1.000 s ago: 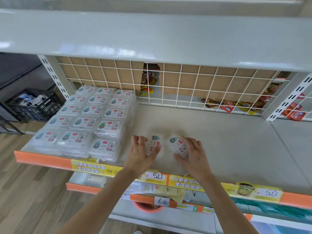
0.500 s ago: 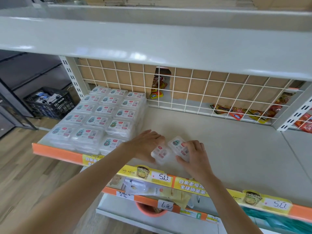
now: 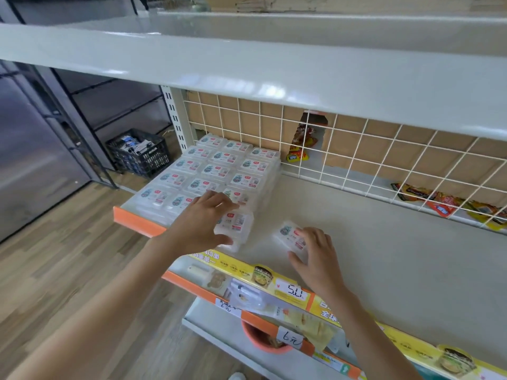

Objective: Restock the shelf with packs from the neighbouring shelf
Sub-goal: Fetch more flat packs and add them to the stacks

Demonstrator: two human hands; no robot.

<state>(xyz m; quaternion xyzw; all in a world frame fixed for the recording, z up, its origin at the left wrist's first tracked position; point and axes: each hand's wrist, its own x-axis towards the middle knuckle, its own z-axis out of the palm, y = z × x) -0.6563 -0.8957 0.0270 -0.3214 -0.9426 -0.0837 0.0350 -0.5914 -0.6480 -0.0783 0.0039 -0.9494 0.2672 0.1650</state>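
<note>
Left hand [image 3: 203, 223] fingers [image 3: 225, 205] curl around a clear pack [image 3: 236, 224] beside the stack [image 3: 219, 168]; right hand [image 3: 315, 253] fingers [image 3: 304, 234] grip another pack [image 3: 288, 233] on the shelf [image 3: 384, 264]

Hidden, cropped and unreadable parts of the shelf view

The left hand [image 3: 204, 224] covers the near half of the clear pack [image 3: 237, 224] it grips and part of the front row of the stacked packs [image 3: 219, 171]; the right hand [image 3: 315, 255] hides the near end of the second pack [image 3: 289, 234], and whether its fingers curl round it cannot be told. Label print on every pack is too small to read. The snack packets [image 3: 300, 145] behind the wire grid [image 3: 384, 160] are crossed by its wires, their names illegible. The right frame edge cuts off the shelf [image 3: 411, 256], and the bottom edge cuts both forearms. The contents of the black crate [image 3: 140, 153] are indistinct. Motion blur smears the wooden floor [image 3: 55, 270].
</note>
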